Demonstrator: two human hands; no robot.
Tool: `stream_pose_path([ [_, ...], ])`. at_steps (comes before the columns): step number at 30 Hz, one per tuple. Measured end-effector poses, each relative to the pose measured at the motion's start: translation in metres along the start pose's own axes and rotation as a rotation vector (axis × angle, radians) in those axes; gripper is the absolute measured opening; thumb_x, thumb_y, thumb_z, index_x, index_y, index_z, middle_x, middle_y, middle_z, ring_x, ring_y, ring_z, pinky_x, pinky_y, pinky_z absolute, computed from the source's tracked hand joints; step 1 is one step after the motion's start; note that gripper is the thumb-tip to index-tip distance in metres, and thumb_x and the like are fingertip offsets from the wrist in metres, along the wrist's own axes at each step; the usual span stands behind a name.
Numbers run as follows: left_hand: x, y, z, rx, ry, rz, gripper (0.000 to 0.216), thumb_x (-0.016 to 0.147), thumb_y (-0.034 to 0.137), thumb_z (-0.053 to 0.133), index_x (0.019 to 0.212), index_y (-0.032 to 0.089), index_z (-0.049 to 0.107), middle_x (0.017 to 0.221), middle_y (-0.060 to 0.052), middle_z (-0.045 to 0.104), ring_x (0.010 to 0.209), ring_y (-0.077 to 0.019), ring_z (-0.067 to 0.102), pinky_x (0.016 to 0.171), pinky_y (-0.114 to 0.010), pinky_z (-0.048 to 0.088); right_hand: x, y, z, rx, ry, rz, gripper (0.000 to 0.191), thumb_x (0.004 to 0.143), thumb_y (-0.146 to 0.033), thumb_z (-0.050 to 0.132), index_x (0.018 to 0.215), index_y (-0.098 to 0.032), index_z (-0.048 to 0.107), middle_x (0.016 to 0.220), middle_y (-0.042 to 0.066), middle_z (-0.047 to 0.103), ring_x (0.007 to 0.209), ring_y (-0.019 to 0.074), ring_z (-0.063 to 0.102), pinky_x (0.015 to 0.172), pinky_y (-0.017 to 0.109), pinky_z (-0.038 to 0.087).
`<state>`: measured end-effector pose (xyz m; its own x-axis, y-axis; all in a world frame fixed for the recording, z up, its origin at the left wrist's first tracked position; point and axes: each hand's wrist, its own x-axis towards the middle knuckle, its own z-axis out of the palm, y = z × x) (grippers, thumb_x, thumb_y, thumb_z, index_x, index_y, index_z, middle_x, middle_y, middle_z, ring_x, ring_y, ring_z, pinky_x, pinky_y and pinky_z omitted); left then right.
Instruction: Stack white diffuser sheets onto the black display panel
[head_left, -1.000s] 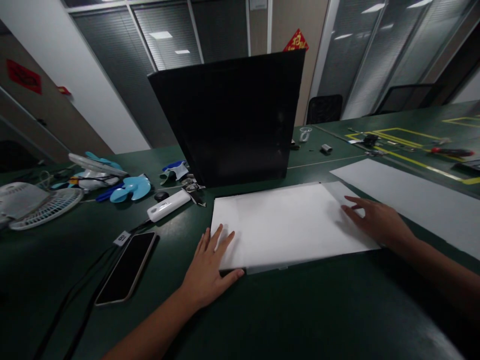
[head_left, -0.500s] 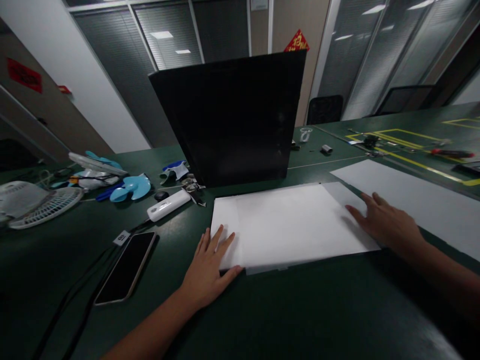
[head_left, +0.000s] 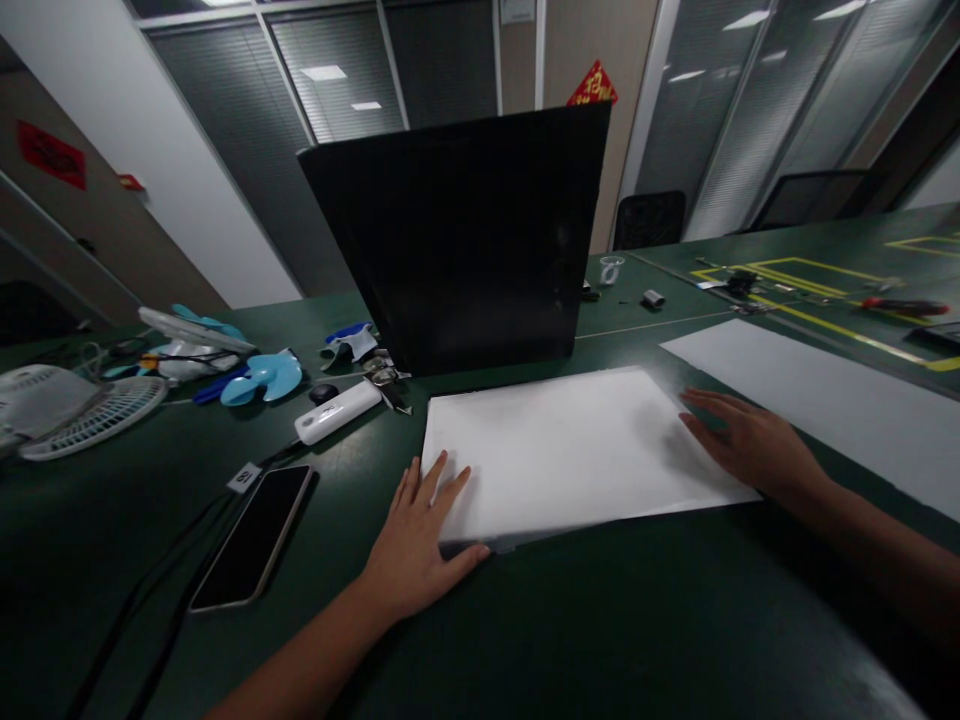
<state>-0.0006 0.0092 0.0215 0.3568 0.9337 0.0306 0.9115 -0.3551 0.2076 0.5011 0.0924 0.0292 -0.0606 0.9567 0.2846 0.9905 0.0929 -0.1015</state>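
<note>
A white sheet of paper (head_left: 562, 450) lies flat on the dark green table (head_left: 600, 620), on top of a thin dark panel whose edge shows at the front. My left hand (head_left: 416, 545) rests flat on the sheet's near left corner, fingers spread, thumb along the front edge. My right hand (head_left: 750, 445) lies flat on the sheet's right edge with fingers stretched out. Neither hand holds anything. A large black upright panel (head_left: 465, 235) stands just behind the sheet.
A black phone (head_left: 253, 535) with cables lies left of my left hand. A white power bank (head_left: 336, 411), blue fan blades (head_left: 262, 375) and a white fan grille (head_left: 82, 410) sit at far left. Another white sheet (head_left: 832, 400) lies at right, near yellow tape lines and small tools.
My right hand slid the upper sheet leftward, so the sheets now line up and the offset strip on the right is gone. My left hand stayed in place.
</note>
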Motion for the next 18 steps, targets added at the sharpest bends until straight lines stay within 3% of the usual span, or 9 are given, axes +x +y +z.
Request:
stream_pose_path([
  [2,0.0,0.0,0.0,-0.008,0.007,-0.003,0.089,0.091,0.071,0.064,0.166,0.034,0.032,0.178,-0.006,0.01,0.159,-0.0494,0.009,0.124,-0.072,0.023,0.001,0.003,0.002,0.027,0.029,-0.02,0.068,0.104,-0.066,0.033,0.148,-0.023,0.061,0.149,0.009,0.061,0.08,0.0211,0.072,0.085,0.045,0.062],
  [7,0.0,-0.002,0.001,-0.042,0.041,0.019,0.065,0.099,0.052,0.061,0.16,0.038,0.043,0.178,-0.001,0.012,0.16,-0.0474,0.008,0.124,-0.072,0.024,0.004,0.013,0.008,0.019,-0.006,0.004,0.071,0.104,-0.065,0.032,0.149,-0.018,0.059,0.145,0.013,0.063,0.111,0.0316,0.07,0.099,0.051,0.057],
  [12,-0.001,-0.004,0.001,-0.067,0.033,0.026,0.056,0.103,0.035,0.051,0.159,0.036,0.046,0.176,-0.002,0.02,0.161,-0.0432,0.008,0.125,-0.071,0.021,0.01,0.026,0.019,0.205,-0.133,-0.093,0.066,0.104,-0.062,0.036,0.15,-0.021,0.059,0.148,0.011,0.062,0.122,0.0281,0.067,0.107,0.045,0.054],
  [15,0.0,-0.002,-0.001,-0.056,0.037,0.018,0.054,0.103,0.04,0.052,0.157,0.034,0.049,0.174,-0.004,0.026,0.161,-0.0429,0.011,0.125,-0.07,0.023,0.016,0.05,0.021,0.2,-0.072,-0.083,0.064,0.103,-0.06,0.039,0.151,-0.023,0.057,0.15,0.009,0.06,0.127,0.0281,0.064,0.111,0.045,0.051],
  [18,0.0,0.002,-0.004,-0.038,0.029,0.001,0.064,0.099,0.057,0.058,0.157,0.031,0.05,0.174,-0.006,0.026,0.16,-0.0458,0.012,0.124,-0.071,0.024,0.022,0.098,0.022,0.064,0.069,0.036,0.069,0.101,-0.06,0.036,0.154,-0.019,0.054,0.156,0.012,0.054,0.136,0.0321,0.056,0.116,0.049,0.045],
])
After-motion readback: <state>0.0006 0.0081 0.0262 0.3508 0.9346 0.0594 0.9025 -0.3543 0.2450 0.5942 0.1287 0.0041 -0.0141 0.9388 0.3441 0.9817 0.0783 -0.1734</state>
